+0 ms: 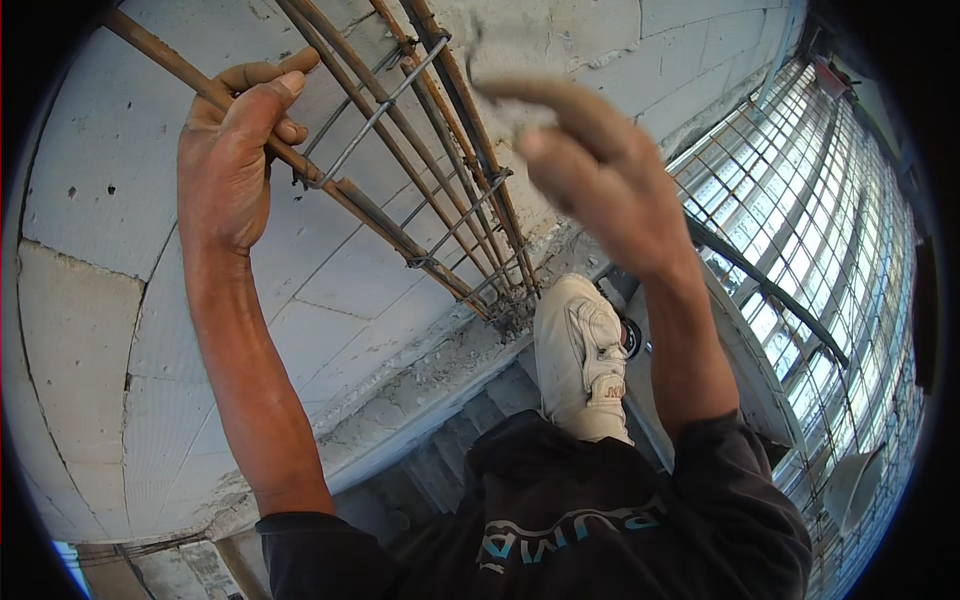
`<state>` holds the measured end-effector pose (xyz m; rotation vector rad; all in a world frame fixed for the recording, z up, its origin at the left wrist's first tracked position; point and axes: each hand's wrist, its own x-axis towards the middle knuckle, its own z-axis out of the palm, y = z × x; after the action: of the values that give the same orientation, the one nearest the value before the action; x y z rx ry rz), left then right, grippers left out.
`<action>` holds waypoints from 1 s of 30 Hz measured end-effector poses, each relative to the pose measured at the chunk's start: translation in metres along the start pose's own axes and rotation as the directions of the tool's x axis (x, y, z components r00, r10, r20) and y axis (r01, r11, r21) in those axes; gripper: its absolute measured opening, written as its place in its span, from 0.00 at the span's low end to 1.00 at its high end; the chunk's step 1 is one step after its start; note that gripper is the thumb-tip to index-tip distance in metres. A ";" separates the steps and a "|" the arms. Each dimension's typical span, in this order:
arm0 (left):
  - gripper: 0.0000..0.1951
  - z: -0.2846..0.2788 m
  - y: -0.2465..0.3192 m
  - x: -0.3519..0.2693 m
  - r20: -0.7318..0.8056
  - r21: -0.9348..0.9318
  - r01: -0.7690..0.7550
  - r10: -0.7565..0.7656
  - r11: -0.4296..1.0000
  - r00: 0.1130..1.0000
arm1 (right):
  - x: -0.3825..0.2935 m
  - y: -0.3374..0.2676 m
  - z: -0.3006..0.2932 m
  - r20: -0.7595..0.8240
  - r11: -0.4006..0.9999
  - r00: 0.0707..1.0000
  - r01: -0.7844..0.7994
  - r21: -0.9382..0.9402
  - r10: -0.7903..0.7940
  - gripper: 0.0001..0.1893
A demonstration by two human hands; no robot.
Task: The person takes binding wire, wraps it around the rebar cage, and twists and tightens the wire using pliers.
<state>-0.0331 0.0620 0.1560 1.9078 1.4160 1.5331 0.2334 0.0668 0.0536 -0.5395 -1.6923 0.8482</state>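
My left hand (244, 142) is wrapped around a rusty steel reinforcing bar (161, 56) at the left side of a rebar column cage. Just below that hand, the bar meets the corner of a steel stirrup (360, 139), near some dark tie wire (304, 178). Lower down, another stirrup (465, 217) crosses the upright bars (431, 161). My right hand (592, 157) hangs to the right of the cage, blurred, its index finger stretched towards the right-hand bars. A thin dark strand shows by that fingertip; whether the hand holds it is unclear.
Behind the cage stands a wall of pale blocks (75, 352). The bars' feet sit in rough concrete on a ledge (405, 390), beside my white shoe (581, 352). At right, steel mesh (810, 195) lies over shiny ribbed sheeting, with a dark hose-like strip (772, 289) and a pale container (855, 487).
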 end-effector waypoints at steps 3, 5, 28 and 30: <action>0.09 -0.005 0.000 -0.001 0.022 -0.019 0.038 -0.037 0.999 0.999 | -0.087 0.040 0.034 0.266 0.871 0.871 -0.463 0.163 0.413 0.15; 0.09 0.003 0.000 0.004 0.052 -0.046 0.018 -0.016 0.999 0.999 | -0.129 0.065 0.061 0.176 0.758 0.787 -0.618 0.211 0.592 0.14; 0.19 0.006 -0.004 0.000 -0.020 -0.008 -0.071 0.070 0.997 0.997 | -0.068 0.093 0.132 0.066 0.703 0.738 -0.663 0.257 0.671 0.32; 0.19 0.006 -0.007 0.000 -0.039 0.022 -0.045 0.046 0.999 0.998 | -0.071 0.100 0.135 0.103 0.727 0.753 -0.655 0.207 0.650 0.32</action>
<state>-0.0309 0.0672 0.1484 1.9445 1.4197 1.5911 0.1178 0.0435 -0.0850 -0.9967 -1.3873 1.5469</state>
